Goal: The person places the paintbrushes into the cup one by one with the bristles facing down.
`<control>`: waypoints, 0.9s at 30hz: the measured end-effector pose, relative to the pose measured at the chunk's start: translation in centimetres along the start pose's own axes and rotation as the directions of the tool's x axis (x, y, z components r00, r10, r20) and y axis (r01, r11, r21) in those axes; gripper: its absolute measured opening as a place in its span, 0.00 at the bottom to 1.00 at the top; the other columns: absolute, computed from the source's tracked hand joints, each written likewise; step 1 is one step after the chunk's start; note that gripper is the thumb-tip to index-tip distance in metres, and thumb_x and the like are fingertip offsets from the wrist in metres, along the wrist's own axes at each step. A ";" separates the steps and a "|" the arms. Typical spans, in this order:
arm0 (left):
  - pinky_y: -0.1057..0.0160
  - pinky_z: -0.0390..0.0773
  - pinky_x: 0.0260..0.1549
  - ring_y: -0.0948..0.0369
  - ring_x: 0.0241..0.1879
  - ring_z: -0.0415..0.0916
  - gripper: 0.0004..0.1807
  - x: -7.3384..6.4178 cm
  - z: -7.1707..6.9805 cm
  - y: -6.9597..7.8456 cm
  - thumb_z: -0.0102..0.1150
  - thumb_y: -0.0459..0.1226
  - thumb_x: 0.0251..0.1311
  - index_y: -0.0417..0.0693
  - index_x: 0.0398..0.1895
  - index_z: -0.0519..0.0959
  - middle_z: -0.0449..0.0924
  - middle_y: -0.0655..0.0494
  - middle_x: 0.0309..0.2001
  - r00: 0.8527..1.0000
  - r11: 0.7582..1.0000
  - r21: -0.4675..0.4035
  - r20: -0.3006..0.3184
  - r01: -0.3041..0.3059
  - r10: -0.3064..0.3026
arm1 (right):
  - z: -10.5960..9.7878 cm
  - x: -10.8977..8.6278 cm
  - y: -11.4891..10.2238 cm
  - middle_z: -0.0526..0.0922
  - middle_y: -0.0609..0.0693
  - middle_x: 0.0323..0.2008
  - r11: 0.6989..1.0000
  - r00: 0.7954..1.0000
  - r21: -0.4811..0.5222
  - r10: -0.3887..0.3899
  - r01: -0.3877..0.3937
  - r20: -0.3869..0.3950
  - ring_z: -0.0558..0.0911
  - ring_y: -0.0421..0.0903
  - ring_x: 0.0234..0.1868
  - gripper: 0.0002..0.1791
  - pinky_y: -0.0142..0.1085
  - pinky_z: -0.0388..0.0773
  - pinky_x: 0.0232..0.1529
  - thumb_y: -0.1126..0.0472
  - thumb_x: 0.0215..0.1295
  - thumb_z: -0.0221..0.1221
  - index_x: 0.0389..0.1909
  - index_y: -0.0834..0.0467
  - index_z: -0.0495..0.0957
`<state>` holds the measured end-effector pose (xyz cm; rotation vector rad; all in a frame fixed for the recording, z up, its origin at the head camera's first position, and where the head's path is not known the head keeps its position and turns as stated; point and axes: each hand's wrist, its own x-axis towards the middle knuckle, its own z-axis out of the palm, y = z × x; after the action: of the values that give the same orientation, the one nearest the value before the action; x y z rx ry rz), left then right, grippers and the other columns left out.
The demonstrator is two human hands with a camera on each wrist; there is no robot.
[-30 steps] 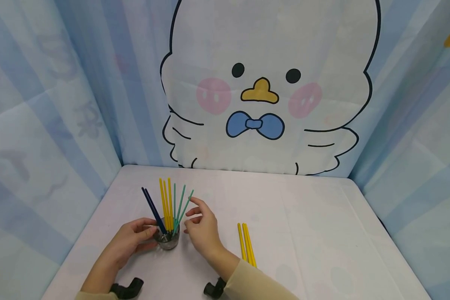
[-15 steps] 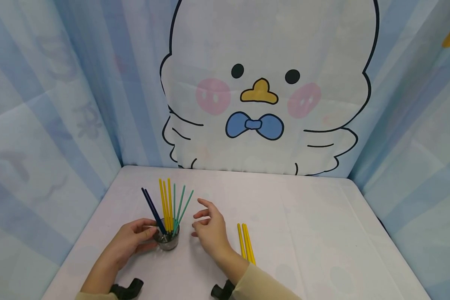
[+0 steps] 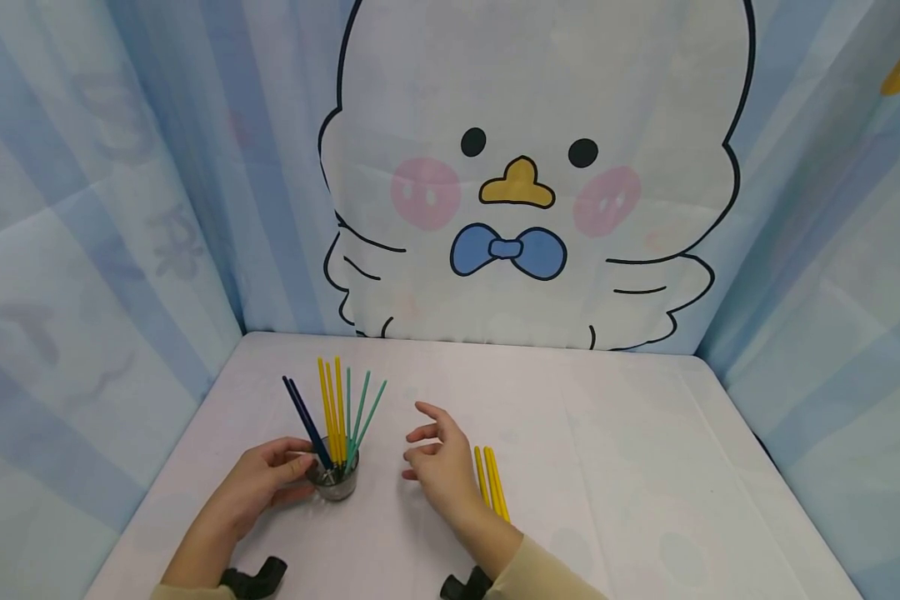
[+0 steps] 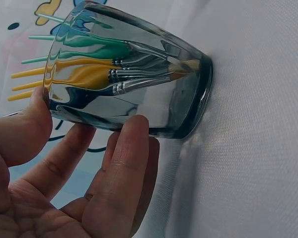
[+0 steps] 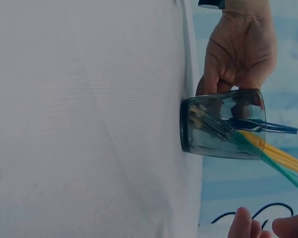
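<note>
A smoky glass cup stands upright on the table, holding several paintbrushes with their bristles down. Dark blue brushes lean left, yellow brushes rise in the middle, and thin green brushes fan right. My left hand holds the cup's left side; in the left wrist view its thumb is at the rim and its fingers lie along the glass wall. To the right of the cup, my right hand hovers with loosely bent fingers and nothing in them.
More yellow sticks, their lower ends hidden by the right forearm, lie on the white tabletop. Black wrist mounts sit at both wrists. Blue striped curtains and a cartoon bird backdrop enclose the table.
My right hand has drawn away from the green brushes, moving right toward the loose yellow sticks. The left hand and the cup have stayed where they were.
</note>
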<state>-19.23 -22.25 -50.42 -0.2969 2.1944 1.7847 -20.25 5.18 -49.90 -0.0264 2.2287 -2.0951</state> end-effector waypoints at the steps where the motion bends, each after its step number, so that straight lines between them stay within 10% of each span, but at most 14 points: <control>1: 0.52 0.93 0.51 0.57 0.50 0.85 0.21 0.0 0.0 0.0 0.62 0.35 0.78 0.32 0.67 0.77 0.83 0.40 0.57 1.000 1.000 0.001 0.000 0.000 0.000 | -0.2 -0.1 0.1 0.81 0.60 0.48 1.000 1.000 -0.004 0.001 -0.001 -0.005 0.87 0.57 0.40 0.39 0.40 0.94 0.37 0.76 0.63 0.59 0.74 0.46 0.74; 27: 0.53 0.94 0.50 0.57 0.49 0.85 0.20 0.1 0.1 -0.1 0.62 0.35 0.77 0.32 0.66 0.77 0.83 0.41 0.55 1.000 1.000 0.000 -0.013 0.002 -0.002 | -5.8 -2.7 -0.4 0.80 0.63 0.51 0.997 0.997 -0.043 0.066 -0.068 -0.038 0.86 0.53 0.38 0.40 0.43 0.94 0.36 0.76 0.62 0.61 0.76 0.50 0.72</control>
<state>-19.30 -22.15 -50.55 -0.3115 2.2014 1.7867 -17.96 11.13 -49.06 0.0838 2.2627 -2.0288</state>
